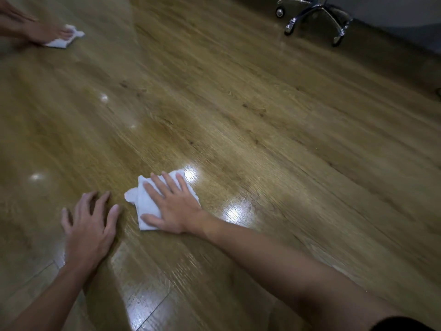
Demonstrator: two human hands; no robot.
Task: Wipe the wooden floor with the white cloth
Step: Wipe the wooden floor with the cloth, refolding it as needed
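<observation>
Wooden floor [262,120]: fills nearly the whole view, planks running diagonally from near left to far right. Glossy; bright glare patches near centre and along the near-left boards. No obvious wet streaks or dirt can be made out, so how much has been wiped is unclear.

Chair base [315,17]: chrome legs with castors, far right, well apart from the working area.

Second person's hand [35,29]: far left, blurred, resting on a second white rag [66,39]. Not part of this person's task as far as can be judged.

Right hand [174,206]: near centre, palm down, fingers spread flat, pressing on the white cloth [145,204]. No pinch; the cloth is trapped between palm and floor.

Left hand [90,225]: just to the left of the cloth, not touching it, fingers splayed on bare floor, apparently bracing body weight.

White cloth: folded into a rough pad, long axis running near to far, edges showing left of and beyond the right fingers.

Key relation: the cloth lies directly under the right hand; the left is merely beside it. Judged step: mid-wipe. The next stroke probably belongs to the right arm, with open floor to the right and far side.
</observation>
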